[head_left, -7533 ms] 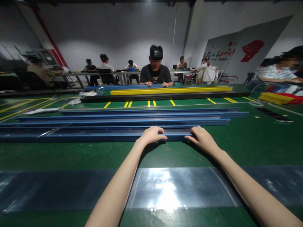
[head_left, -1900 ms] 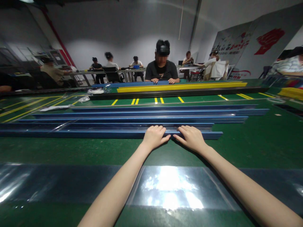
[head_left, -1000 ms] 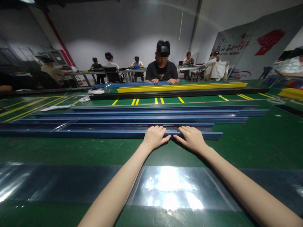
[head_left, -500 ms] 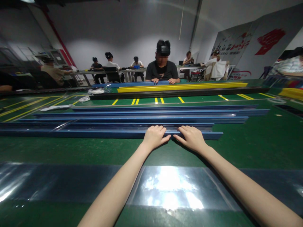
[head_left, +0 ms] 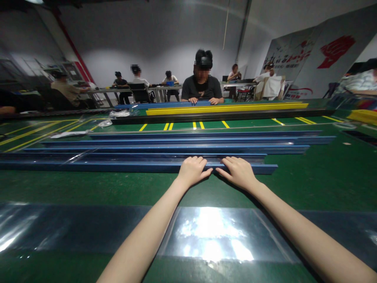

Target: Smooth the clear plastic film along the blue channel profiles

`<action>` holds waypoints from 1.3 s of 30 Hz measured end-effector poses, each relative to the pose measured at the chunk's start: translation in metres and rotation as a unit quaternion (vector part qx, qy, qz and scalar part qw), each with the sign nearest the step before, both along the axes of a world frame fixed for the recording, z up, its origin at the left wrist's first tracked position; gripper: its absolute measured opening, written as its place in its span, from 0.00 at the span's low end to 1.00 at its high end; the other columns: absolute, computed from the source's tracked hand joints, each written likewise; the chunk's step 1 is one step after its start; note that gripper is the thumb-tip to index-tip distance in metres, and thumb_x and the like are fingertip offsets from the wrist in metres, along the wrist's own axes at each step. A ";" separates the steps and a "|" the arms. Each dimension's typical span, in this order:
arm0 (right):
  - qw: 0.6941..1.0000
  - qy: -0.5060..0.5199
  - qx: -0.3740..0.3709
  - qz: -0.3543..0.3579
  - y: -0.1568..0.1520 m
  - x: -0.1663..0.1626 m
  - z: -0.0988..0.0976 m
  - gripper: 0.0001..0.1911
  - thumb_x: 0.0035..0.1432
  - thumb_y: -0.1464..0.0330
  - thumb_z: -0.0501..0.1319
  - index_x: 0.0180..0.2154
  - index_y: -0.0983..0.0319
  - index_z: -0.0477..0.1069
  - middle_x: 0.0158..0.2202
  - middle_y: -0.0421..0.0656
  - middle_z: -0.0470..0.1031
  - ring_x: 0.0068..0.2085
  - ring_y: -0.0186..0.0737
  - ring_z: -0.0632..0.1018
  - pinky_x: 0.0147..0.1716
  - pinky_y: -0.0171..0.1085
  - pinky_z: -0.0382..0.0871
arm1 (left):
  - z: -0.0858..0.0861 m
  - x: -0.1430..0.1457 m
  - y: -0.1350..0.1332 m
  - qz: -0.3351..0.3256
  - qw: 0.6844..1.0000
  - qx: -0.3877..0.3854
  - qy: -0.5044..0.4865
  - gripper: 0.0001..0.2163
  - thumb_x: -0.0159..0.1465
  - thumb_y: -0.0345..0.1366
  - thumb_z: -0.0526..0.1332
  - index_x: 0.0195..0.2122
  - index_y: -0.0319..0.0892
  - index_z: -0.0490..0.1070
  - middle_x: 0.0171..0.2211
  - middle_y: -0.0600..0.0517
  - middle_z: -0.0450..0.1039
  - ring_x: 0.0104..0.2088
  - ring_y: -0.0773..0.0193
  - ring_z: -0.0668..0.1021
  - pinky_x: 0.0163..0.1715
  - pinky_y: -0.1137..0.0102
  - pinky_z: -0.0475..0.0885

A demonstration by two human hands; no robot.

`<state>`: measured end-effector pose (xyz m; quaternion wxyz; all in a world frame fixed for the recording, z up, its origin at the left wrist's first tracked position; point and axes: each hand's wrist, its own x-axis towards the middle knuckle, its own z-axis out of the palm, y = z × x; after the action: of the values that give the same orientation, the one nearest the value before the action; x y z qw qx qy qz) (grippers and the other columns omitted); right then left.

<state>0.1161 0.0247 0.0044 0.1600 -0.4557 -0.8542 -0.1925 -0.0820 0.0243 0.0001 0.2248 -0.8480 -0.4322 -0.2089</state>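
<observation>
Gripping long glossy blue channel point(head_left: 138, 168), probably plastic: left hand point(head_left: 192, 170), right hand point(head_left: 239, 171).

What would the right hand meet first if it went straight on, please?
The right hand would probably meet the far wall of the nearest blue channel first, though depth is unclear.

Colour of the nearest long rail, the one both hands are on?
Blue. The rail shows best in the head view.
</observation>
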 end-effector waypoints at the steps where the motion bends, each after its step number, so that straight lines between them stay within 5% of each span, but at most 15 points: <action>1: 1.000 0.000 0.000 0.000 0.000 0.000 0.000 0.22 0.60 0.54 0.44 0.33 0.63 0.68 0.30 0.45 0.72 0.33 0.39 0.70 0.32 0.36 0.52 | 0.000 0.000 0.000 0.000 1.000 0.000 0.000 0.15 0.61 0.47 0.51 0.29 0.40 0.68 0.27 0.50 0.71 0.30 0.62 0.72 0.28 0.68 0.61; 14: 0.999 -0.015 -0.033 0.031 0.000 0.019 0.002 0.19 0.62 0.58 0.43 0.39 0.63 0.66 0.36 0.47 0.72 0.37 0.40 0.70 0.35 0.36 0.56 | 0.000 -0.002 0.000 -0.026 0.999 0.032 -0.001 0.14 0.62 0.45 0.52 0.29 0.40 0.66 0.29 0.50 0.69 0.32 0.62 0.70 0.29 0.69 0.60; 26: 0.998 -0.016 -0.047 -0.028 -0.005 0.055 0.021 0.15 0.58 0.57 0.49 0.31 0.62 0.64 0.31 0.45 0.68 0.35 0.42 0.68 0.33 0.36 0.59 | -0.002 -0.003 0.000 -0.027 0.999 0.045 -0.004 0.15 0.62 0.46 0.51 0.29 0.40 0.67 0.29 0.49 0.68 0.32 0.61 0.69 0.29 0.68 0.59; 39: 0.996 0.039 -0.084 -0.020 -0.001 0.056 0.017 0.16 0.57 0.55 0.50 0.30 0.61 0.63 0.31 0.45 0.68 0.35 0.42 0.68 0.34 0.37 0.59 | -0.003 -0.004 -0.001 -0.025 0.998 0.048 -0.014 0.15 0.63 0.46 0.50 0.29 0.40 0.67 0.28 0.49 0.69 0.31 0.62 0.70 0.29 0.68 0.58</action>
<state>0.1718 0.0239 0.0217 0.1505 -0.4919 -0.8510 -0.1059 -0.0857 0.0238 -0.0030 0.2542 -0.8437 -0.4032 -0.2468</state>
